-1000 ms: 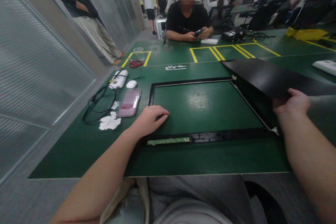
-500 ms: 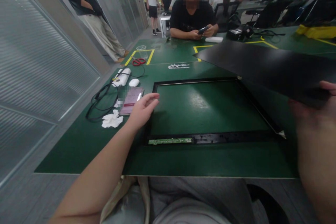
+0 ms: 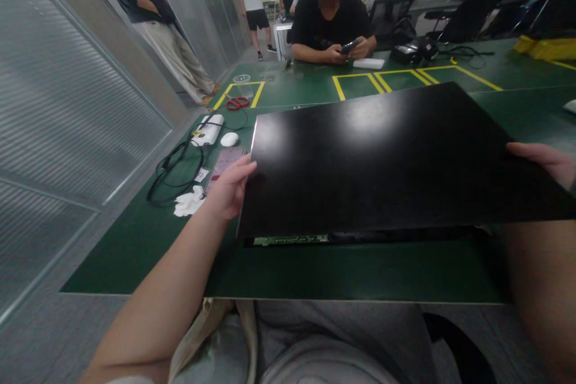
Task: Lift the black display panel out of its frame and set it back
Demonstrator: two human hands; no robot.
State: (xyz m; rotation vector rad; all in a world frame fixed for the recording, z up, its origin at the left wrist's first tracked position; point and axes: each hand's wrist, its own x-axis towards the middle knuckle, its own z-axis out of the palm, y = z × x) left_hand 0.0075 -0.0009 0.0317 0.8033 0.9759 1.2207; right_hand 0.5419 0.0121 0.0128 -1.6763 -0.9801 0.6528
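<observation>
A large, glossy black flat panel [image 3: 382, 162] hangs over the table, slightly tilted. Its left edge is gripped by my left hand [image 3: 231, 189], thumb on top and fingers beneath. At the opposite side my right hand [image 3: 546, 159] grips the right edge, its fingers hidden under the panel. Below the panel lies a black frame, mostly covered; a green circuit board strip [image 3: 290, 240] on its near side still shows. Just left of my left hand is a phone [image 3: 221, 165].
White crumpled tissue [image 3: 189, 202], a black cable [image 3: 157, 183], a white box-shaped device [image 3: 209, 131], a white mouse [image 3: 229, 139] and red scissors [image 3: 237, 103] lie on the green table's [image 3: 153, 258] left. Across it sits a person [image 3: 333, 27] holding a phone.
The black panel has swung from the right to above the frame and now covers most of it. My left hand, free before, has taken hold of its left edge.
</observation>
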